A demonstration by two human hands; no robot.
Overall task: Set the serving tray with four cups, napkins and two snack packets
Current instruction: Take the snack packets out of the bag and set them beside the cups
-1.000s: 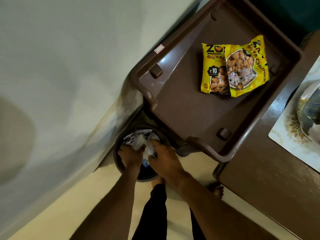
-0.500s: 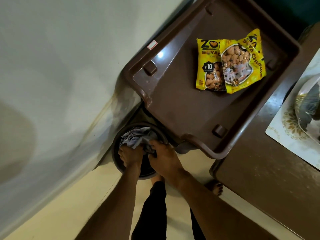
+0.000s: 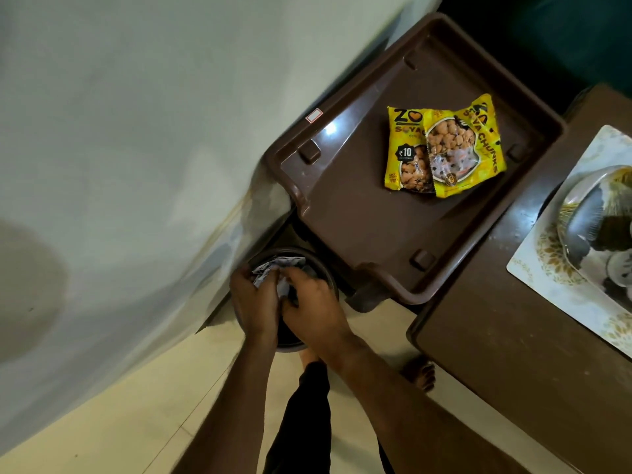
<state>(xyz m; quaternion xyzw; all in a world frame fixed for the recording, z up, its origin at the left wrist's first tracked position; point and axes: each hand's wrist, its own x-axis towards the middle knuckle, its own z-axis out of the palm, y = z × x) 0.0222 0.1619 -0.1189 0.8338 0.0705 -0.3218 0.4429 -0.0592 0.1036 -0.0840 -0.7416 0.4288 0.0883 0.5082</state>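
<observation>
I see the brown plastic serving tray (image 3: 359,217) lying at about one o'clock, a glossy rectangle with a raised rim, small square lugs near its corners and a white sticker on its rim at ten o'clock. Two yellow snack packets (image 3: 444,148) of soya chunks lie on it toward two o'clock, overlapping, the right one on top and tilted; clear windows show tan pieces inside. Just below the tray's six o'clock corner sits a dark round bin (image 3: 323,278) on the floor. My left hand (image 3: 256,302) and right hand (image 3: 314,309) meet over it, fingers curled closed on a crumpled grey-white wad of paper (image 3: 273,268); I cannot tell if it is a napkin. At three o'clock a brown table (image 3: 513,354) carries a floral platter (image 3: 547,278). A pale wall (image 3: 136,131) fills nine o'clock.
</observation>
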